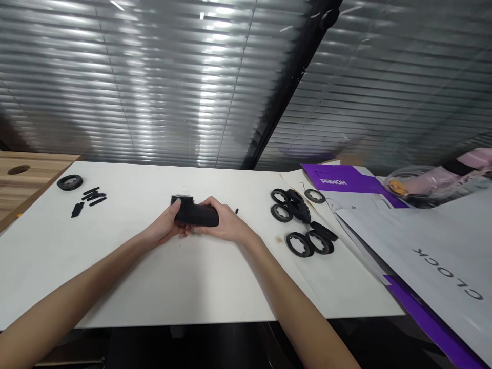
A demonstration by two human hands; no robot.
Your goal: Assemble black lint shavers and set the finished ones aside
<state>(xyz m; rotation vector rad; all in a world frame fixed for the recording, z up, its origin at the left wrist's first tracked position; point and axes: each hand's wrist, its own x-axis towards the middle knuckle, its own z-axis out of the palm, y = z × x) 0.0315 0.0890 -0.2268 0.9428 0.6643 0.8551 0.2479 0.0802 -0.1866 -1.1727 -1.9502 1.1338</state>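
Note:
Above the middle of the white table, a black handheld device [203, 215] with a thick handle and a round head lies sideways between both hands. My left hand [165, 225] is closed on its head end, thumb on the side near the round top. Round the handle end, my right hand [225, 220] is closed, with its fingers partly hidden below. A small black piece [237, 210] lies just beyond my right hand. The exact kind of device cannot be made out.
Several black notched rings [300, 244] and dark parts lie to the right. At left are a black ring [69, 182] and several small black strips [94, 195], near a wooden box [34, 174]. Purple-and-white packaging [346, 179] and a white "CLOCK" sheet [430, 251] cover the right side.

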